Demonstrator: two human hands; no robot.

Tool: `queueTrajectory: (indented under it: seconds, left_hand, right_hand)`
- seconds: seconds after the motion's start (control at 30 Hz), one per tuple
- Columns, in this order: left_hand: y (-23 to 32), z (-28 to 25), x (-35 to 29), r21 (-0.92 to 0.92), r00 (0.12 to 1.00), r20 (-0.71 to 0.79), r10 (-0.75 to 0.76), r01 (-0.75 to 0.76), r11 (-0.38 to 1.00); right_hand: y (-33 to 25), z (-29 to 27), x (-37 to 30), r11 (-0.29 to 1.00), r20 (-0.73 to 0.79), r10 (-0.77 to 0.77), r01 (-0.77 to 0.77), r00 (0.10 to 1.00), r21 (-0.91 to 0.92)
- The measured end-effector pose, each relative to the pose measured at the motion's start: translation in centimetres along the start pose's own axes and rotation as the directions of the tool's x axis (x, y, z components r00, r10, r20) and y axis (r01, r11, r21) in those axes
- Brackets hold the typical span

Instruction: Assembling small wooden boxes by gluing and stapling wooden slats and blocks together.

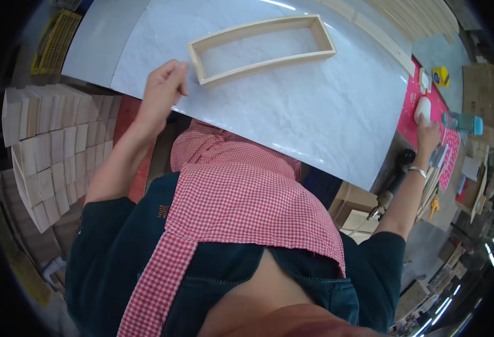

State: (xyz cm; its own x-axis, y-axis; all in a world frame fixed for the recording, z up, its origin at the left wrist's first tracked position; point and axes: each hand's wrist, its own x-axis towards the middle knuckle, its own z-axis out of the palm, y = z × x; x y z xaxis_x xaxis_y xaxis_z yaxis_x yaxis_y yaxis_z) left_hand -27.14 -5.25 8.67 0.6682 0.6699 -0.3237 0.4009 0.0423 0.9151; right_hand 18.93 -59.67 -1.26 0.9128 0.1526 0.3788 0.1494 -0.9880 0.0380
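An open rectangular frame of pale wood (263,70) lies on the white marble-patterned table (292,112), its long sides running left to right. Just off the frame's left end, above the table's near edge, is my left hand (165,90) with its fingers curled in; whatever may be inside them is hidden. Far to the right, my right arm is stretched out. My right hand (428,137) grips the lower part of a white bottle (422,110) over a pink cloth (408,115).
Beside the bottle stands a clear jar with a teal lid (463,122); a yellow container (440,76) is behind it. Long wood strips (410,17) lie at the back right. Stacked wooden blocks (56,146) rise at the left, near a yellow crate (58,42).
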Motion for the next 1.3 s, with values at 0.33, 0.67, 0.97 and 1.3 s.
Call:
queueTrajectory:
  seconds: [0.33,0.67,0.97,1.3]
  left_hand:
    - [-1.5,10.8,2.0,0.748,0.56,0.234,0.794,-0.626,0.221]
    - [-1.7,7.9,2.3,0.534,0.558,0.62,0.552,-0.815,0.224]
    - [-5.0,10.5,-0.8,0.656,0.371,0.374,0.85,-0.753,0.041]
    - [-7.8,12.0,-0.4,0.558,0.46,0.394,0.795,-0.808,0.191]
  right_hand:
    - [-3.4,1.0,1.7,0.923,0.206,0.338,-0.366,0.918,0.115]
    - [-18.3,-16.1,-7.7,0.184,-0.063,0.473,-0.029,0.879,0.983]
    - [-33.5,-18.0,-18.5,-0.109,0.174,-0.094,-0.184,0.98,0.977]
    - [-38.6,-17.1,-19.8,0.148,0.01,-0.401,0.054,0.916,0.987]
